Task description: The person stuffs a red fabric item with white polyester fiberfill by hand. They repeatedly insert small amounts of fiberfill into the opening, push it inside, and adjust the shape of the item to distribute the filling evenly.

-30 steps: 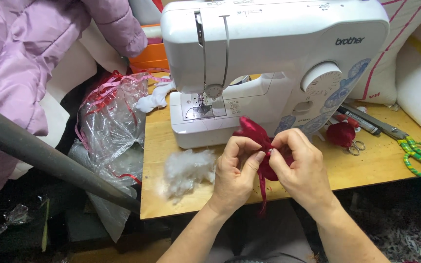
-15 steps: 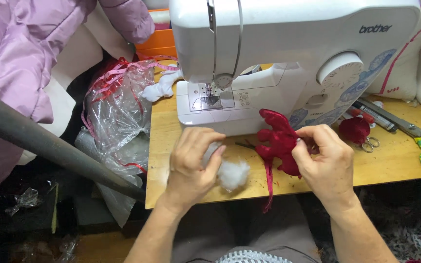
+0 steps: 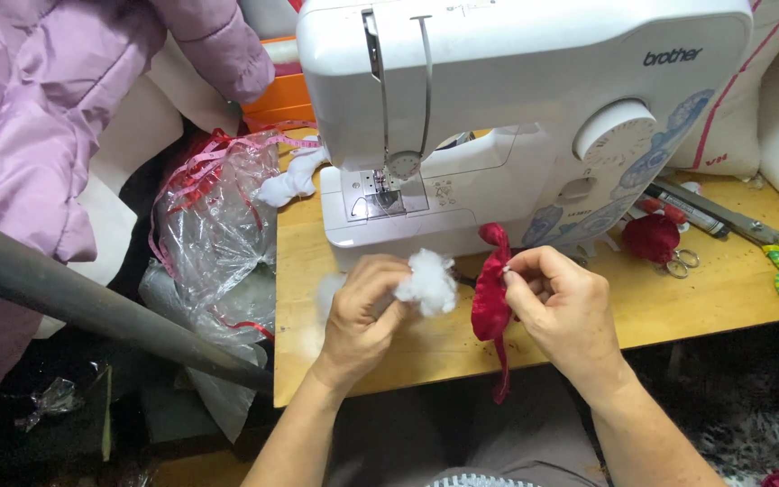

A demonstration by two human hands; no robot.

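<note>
Left hand (image 3: 361,317) has lifted white stuffing tuft (image 3: 426,281) off the counter (image 3: 678,302), pinching it; right hand (image 3: 563,311) pinches red fabric piece (image 3: 490,302). Best fed in small wisps.

Fluffy white stuffing (image 3: 426,281), red cloth piece (image 3: 490,302), matt wood table (image 3: 678,307).

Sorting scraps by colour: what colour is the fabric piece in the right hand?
Dark red, seen in the head view: the fabric piece pinched in the right hand.
</note>
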